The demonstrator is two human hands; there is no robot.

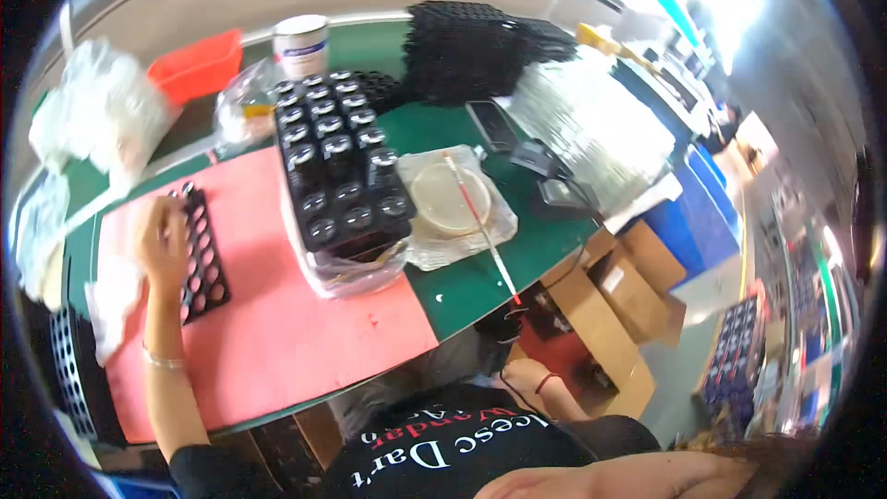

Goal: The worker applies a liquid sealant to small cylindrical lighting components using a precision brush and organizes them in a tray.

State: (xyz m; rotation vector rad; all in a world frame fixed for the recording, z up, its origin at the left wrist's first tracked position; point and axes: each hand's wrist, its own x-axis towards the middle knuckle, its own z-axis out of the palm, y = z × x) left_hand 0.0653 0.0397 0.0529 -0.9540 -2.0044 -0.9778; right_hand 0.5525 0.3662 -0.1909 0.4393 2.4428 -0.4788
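Note:
My left hand (pixel 161 238) is over the pink mat (pixel 277 337), beside the far left end of a narrow black tray with round holes (pixel 205 263). Its fingers look bent but are smeared, so any small thing in them cannot be made out. Low at the table's front edge is my right hand (pixel 528 375), a red band on its wrist; its fingers are largely hidden. A dark object (pixel 499 322) lies just beyond it. Right of the narrow tray, a black tray of shiny round pieces (pixel 333 162) rests on a plastic-wrapped container (pixel 356 277).
A round clear dish (pixel 450 196) sits on plastic wrap, with a red-and-white stick (pixel 480 222) across it. Behind are stacked black trays (pixel 462 51), a white can (pixel 301 46), a red bin (pixel 196 66) and plastic bags (pixel 106 111). Cardboard boxes (pixel 591 333) stand off the right edge.

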